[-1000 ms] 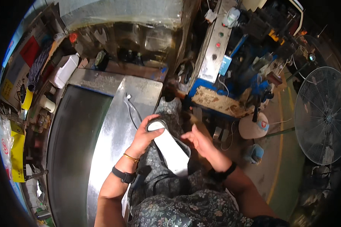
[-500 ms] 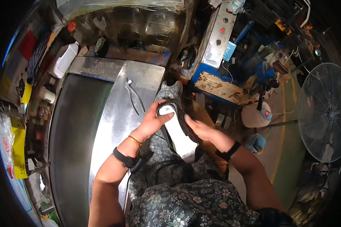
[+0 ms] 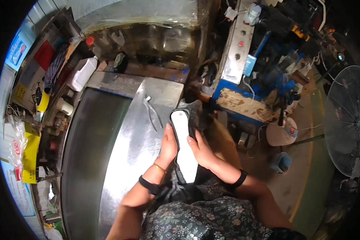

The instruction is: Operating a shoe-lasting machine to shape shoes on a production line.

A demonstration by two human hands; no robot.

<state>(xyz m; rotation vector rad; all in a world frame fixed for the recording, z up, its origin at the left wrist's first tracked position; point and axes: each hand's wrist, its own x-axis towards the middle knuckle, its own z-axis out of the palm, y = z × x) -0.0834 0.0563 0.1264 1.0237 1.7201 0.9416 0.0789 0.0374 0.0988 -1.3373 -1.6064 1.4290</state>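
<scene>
The right hand (image 3: 201, 150) grips the right side of a shoe piece (image 3: 182, 132), a dark upper with a long white sole face, its thumb lying on the white. The left hand (image 3: 169, 145) is cupped against the opposite side, so the piece is held between the two; how far its fingers curl underneath is hidden. The shoe piece sits over the person's lap, white face up, with its narrower dark-rimmed end pointing away from the body. Just beside it on the left, a pair of metal pincers (image 3: 153, 114) rests on the shiny metal surface (image 3: 124, 152). Left of that runs a dark belt (image 3: 96, 140), with a white plastic bottle (image 3: 84, 73) near its far end. Farther out, a yellow box (image 3: 30, 156) stands at the left, while a blue bucket (image 3: 281, 162) and a large round fan (image 3: 346, 124) are at the right.
</scene>
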